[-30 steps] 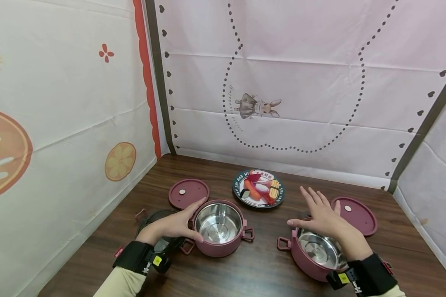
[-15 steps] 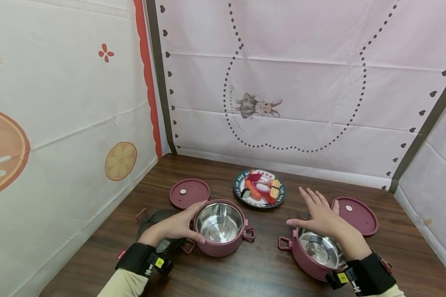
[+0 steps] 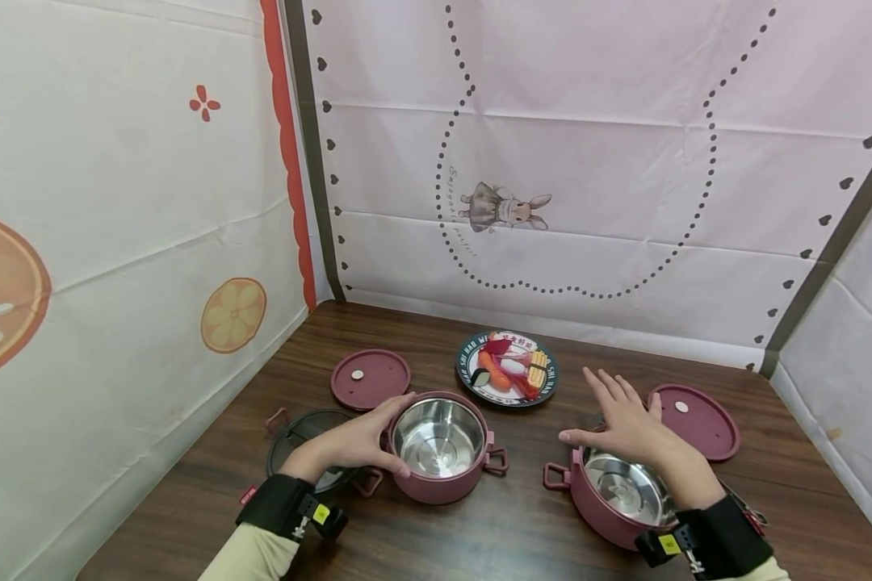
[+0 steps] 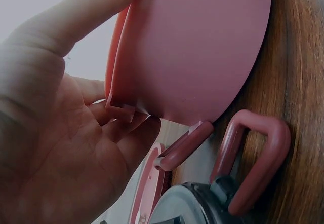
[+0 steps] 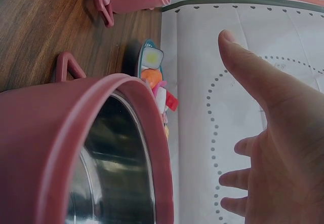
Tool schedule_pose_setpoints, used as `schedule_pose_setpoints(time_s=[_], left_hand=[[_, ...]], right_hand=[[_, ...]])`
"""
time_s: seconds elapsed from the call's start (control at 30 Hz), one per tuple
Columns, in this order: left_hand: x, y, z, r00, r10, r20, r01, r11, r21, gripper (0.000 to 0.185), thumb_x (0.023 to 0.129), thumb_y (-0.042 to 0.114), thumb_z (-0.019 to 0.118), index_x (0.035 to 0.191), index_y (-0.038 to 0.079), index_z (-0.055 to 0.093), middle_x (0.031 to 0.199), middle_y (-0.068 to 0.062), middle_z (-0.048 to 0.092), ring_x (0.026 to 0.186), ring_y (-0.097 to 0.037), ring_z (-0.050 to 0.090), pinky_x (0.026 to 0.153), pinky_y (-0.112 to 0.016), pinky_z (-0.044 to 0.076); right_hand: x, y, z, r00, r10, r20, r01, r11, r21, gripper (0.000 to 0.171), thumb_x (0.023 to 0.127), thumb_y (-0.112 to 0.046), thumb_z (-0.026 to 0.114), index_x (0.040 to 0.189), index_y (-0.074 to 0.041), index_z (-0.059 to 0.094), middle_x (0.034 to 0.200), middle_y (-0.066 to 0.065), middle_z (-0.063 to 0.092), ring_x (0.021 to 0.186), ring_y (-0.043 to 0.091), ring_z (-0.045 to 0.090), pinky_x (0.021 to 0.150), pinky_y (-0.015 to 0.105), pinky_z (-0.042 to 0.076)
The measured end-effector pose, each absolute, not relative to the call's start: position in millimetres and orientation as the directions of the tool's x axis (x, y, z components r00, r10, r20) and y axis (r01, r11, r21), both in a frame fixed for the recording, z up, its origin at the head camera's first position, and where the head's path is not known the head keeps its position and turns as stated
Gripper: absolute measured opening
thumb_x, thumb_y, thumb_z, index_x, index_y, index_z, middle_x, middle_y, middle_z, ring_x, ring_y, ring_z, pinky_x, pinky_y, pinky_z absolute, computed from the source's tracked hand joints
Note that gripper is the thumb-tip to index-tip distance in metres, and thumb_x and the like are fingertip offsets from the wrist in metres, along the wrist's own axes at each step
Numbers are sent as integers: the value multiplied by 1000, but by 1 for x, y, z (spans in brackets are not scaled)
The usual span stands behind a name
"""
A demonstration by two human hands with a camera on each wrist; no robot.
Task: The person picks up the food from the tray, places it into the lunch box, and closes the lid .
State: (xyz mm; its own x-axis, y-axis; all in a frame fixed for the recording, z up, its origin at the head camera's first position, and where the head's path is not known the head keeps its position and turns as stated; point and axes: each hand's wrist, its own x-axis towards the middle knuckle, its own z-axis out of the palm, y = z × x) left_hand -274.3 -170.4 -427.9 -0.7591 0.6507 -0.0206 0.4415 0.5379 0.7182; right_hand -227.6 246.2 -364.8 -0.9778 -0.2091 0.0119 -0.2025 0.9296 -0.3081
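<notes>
The left hand (image 3: 356, 442) gripped the wall of the left pot (image 3: 439, 445), which stood on the counter (image 3: 509, 516) just beside a dark glass lid (image 3: 299, 432); a sideways push could have knocked the pot's handle against that lid. The right hand (image 3: 628, 424) hovered with fingers spread over the right pot (image 3: 618, 500), holding nothing. Lowered carelessly, it could have tipped this pot toward the food plate (image 3: 507, 368).

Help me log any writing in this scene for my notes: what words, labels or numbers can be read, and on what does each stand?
Plate rim: white letters run round the dark border, roughly "SHI SHAN", not sure.
Plate top: red characters, too small to read.
Backdrop beside the rabbit: a curved line of script, too small to read.
Yellow wristband tags: marks too blurred to read.
Pots and lids: no writing shows.
</notes>
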Motion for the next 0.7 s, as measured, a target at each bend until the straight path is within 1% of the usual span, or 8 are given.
schedule_pose_setpoints(time_s=[0.2,0.37,0.5,0.63,0.67,0.7], left_hand=[[-275,-163,-427,-758,651,-39,434,547,716,112,79,44,83,160,8,15,165,-16,20,149,-36,28,114,-61,32],[-276,-158,-428,-752,658,-38,445,550,707,111,79,44,83,160,10,15,165,-14,21,149,-35,29,115,-60,33],[-277,-154,-429,-748,662,-38,447,545,709,112,78,44,84,160,10,16,164,-14,22,148,-34,31,115,-59,33],[-277,-153,-429,-748,663,-38,442,540,716,112,77,42,85,160,9,16,164,-14,22,147,-34,31,114,-60,33],[-277,-153,-429,-748,662,-39,440,539,718,112,78,42,85,160,9,16,164,-14,22,147,-34,31,114,-60,33],[-277,-154,-429,-750,661,-38,440,540,717,112,78,42,85,160,9,16,164,-15,22,147,-35,31,114,-60,34]], right_hand=[[-227,247,-366,-978,-206,18,-202,932,-300,111,80,-71,65,160,-10,19,162,26,22,147,54,17,102,87,4],[-227,247,-366,-978,-205,21,-202,934,-295,110,81,-72,64,160,-10,19,162,26,22,147,54,18,103,86,4],[-226,250,-362,-975,-220,33,-219,920,-325,105,85,-69,62,160,-9,19,162,26,22,147,52,19,103,86,7],[-222,263,-348,-960,-261,101,-280,888,-364,93,90,-57,63,157,-4,26,160,28,27,144,52,26,103,84,16],[-220,269,-343,-956,-267,119,-292,879,-376,91,91,-54,64,157,-4,27,158,28,29,138,51,37,103,79,26],[-218,275,-338,-953,-272,137,-304,874,-379,88,92,-52,65,156,-2,29,157,29,31,133,50,44,102,76,32]])
